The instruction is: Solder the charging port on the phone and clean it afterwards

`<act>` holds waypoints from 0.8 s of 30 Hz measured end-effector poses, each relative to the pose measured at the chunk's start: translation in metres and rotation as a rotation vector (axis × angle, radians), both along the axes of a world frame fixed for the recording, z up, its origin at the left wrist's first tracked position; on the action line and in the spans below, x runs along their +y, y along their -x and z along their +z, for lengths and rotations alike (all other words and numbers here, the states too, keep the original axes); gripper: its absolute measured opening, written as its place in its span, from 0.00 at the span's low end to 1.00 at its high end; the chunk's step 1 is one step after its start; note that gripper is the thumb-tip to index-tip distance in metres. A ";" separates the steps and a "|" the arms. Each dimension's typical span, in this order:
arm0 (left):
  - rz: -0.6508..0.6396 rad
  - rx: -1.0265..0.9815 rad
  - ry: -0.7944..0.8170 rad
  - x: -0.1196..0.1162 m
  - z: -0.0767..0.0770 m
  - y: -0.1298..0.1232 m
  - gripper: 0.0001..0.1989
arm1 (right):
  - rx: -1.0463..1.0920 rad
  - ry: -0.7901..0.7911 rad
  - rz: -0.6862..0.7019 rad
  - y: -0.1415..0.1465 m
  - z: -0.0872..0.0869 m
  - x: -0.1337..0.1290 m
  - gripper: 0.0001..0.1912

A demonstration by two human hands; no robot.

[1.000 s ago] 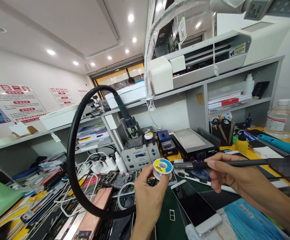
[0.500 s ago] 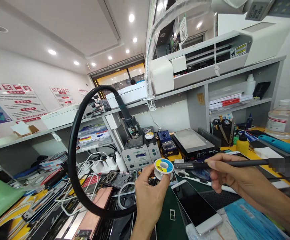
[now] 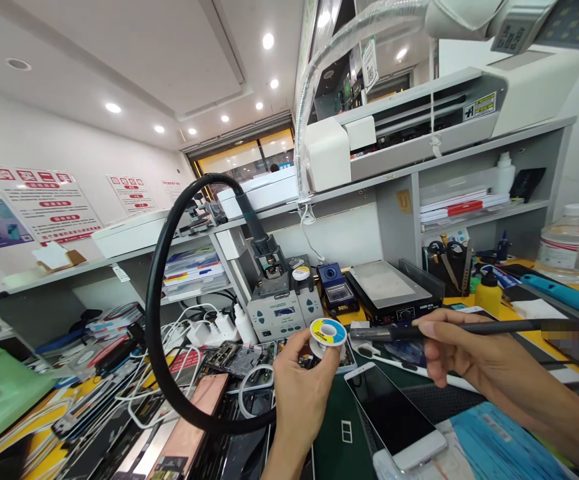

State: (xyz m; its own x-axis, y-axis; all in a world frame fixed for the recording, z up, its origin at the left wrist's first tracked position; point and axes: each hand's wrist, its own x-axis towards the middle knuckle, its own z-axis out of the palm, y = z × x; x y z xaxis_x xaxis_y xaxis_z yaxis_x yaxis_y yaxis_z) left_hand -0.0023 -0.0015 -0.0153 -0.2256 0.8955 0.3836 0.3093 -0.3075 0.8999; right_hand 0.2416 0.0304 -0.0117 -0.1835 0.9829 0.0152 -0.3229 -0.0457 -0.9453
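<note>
My left hand [image 3: 302, 393] grips a small spool [image 3: 328, 333] with a yellow and blue label between thumb and fingers. In my right hand [image 3: 462, 347] is a black pen-like tool [image 3: 404, 331] with a cable, held level; its tip points left, close to the spool's right side. Whether tip and spool touch, I cannot tell. Below the tool lies a white-framed phone [image 3: 394, 417] with a dark screen, on a green mat [image 3: 329, 447]. A small metal frame [image 3: 346, 431] rests on that mat.
A thick black hose [image 3: 154, 313] loops at the left from a grey soldering station [image 3: 284, 315]. Phone parts and white cables crowd the left side. Behind my hands stand a hot plate [image 3: 389, 287], a blue-black device [image 3: 336, 290] and a yellow bottle [image 3: 488, 293].
The view has shifted slightly, so the surroundings appear a little further right and lower. Both hands keep their holds on the spool and the tool.
</note>
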 end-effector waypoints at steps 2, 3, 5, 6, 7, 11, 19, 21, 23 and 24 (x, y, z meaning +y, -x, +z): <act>-0.012 0.011 0.012 0.001 0.000 0.001 0.15 | 0.016 0.015 0.004 -0.001 0.003 0.000 0.13; -0.022 0.017 0.021 0.002 0.000 0.002 0.15 | 0.024 0.020 0.011 -0.002 0.005 0.001 0.12; -0.050 0.030 0.046 0.005 0.000 0.004 0.15 | 0.038 0.036 0.029 -0.003 0.009 0.001 0.10; -0.060 0.035 0.058 0.006 0.000 0.006 0.15 | 0.045 0.044 0.037 -0.004 0.010 0.001 0.10; -0.063 0.041 0.070 0.007 0.000 0.008 0.15 | 0.051 0.055 0.042 -0.004 0.011 0.002 0.09; -0.024 0.076 0.132 0.002 -0.004 0.020 0.13 | 0.068 0.097 0.039 -0.008 0.011 0.007 0.08; 0.072 0.294 0.254 -0.023 -0.026 0.023 0.09 | 0.034 0.139 0.100 -0.012 0.006 0.012 0.09; 0.133 0.374 0.257 -0.024 -0.033 0.017 0.10 | 0.021 0.130 0.117 -0.012 0.003 0.013 0.10; 0.189 0.458 0.258 -0.024 -0.039 0.011 0.13 | 0.013 0.118 0.119 -0.012 0.000 0.015 0.10; 0.209 0.499 0.261 -0.024 -0.041 0.009 0.13 | 0.011 0.112 0.115 -0.012 -0.002 0.016 0.09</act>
